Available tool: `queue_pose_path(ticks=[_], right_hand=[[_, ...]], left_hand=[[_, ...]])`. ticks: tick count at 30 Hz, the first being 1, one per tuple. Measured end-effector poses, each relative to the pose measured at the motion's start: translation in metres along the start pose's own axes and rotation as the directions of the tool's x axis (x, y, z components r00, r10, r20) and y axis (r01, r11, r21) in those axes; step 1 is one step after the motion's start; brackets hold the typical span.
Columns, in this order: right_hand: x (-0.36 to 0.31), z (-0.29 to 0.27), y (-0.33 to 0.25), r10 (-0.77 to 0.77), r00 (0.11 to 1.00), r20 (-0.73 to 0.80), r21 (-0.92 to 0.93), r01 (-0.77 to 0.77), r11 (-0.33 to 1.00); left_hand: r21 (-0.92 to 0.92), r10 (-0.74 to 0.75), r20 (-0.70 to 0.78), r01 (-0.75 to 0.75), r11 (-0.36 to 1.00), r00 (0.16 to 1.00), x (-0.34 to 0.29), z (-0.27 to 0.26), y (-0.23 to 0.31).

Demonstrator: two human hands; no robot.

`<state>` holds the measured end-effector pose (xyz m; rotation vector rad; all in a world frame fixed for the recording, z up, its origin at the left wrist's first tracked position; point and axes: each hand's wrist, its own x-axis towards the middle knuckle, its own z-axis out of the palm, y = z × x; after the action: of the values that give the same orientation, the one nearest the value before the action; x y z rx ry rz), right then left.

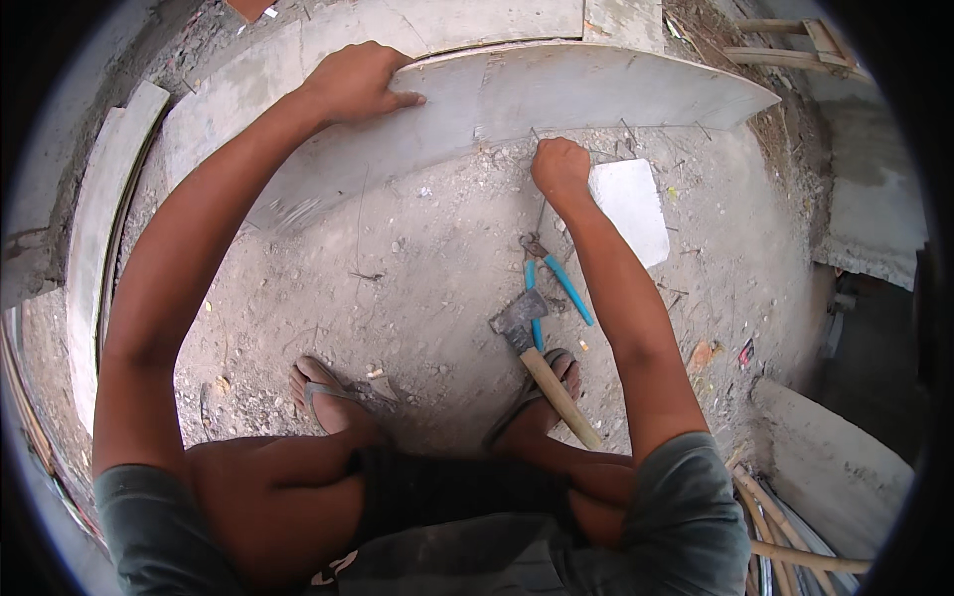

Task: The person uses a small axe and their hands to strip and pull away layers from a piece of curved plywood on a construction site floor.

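A long grey-white board (586,84) stands on its edge across the ground before me. My left hand (363,84) is closed over its top edge, with the thumb on the near face. By the board's lower edge, my right hand (561,167) makes a fist around a thin wire (542,216), which shows below the fist. Nearer to me lie pincers with blue handles (568,290). A hammer (558,395) with a wooden handle rests beside them, its head toward the pincers and its handle reaching past my right foot.
A white flat piece (631,211) lies beside my right forearm. Several bent wires (368,275) stick up from the gravelly ground. More boards (109,228) lie at the left. Bamboo poles (795,551) and a concrete slab (830,462) are at the lower right.
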<state>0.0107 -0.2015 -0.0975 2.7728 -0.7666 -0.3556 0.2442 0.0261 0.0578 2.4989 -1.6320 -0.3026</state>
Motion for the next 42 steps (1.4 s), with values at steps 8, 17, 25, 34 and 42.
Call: queue_pose_path(ticks=[8, 17, 25, 34, 42], right_hand=[[0.002, -0.016, -0.03, 0.172, 0.976, 0.133, 0.17, -0.193, 0.966], [0.004, -0.019, 0.041, -0.115, 0.992, 0.053, 0.045, 0.113, 0.993], [-0.01, -0.011, 0.025, -0.212, 0.974, -0.084, 0.079, 0.219, 0.973], [-0.005, -0.022, 0.117, 0.083, 0.995, -0.061, 0.059, -0.079, 0.995], [-0.132, -0.07, -0.062, -0.247, 0.947, -0.204, 0.633, 0.32, 0.705]], left_hand=[[-0.003, -0.022, -0.021, 0.022, 1.0, 1.0, 0.006, 0.003, 0.004], [0.021, -0.006, 0.01, 0.006, 1.0, 1.0, 0.005, 0.001, 0.006], [0.019, 0.004, -0.001, -0.004, 1.0, 1.0, 0.002, 0.002, -0.01], [-0.008, 0.007, -0.018, -0.007, 1.0, 1.0, 0.011, 0.001, 0.017], [0.014, 0.087, -0.088, -0.086, 0.996, 0.992, 0.009, 0.013, -0.009]])
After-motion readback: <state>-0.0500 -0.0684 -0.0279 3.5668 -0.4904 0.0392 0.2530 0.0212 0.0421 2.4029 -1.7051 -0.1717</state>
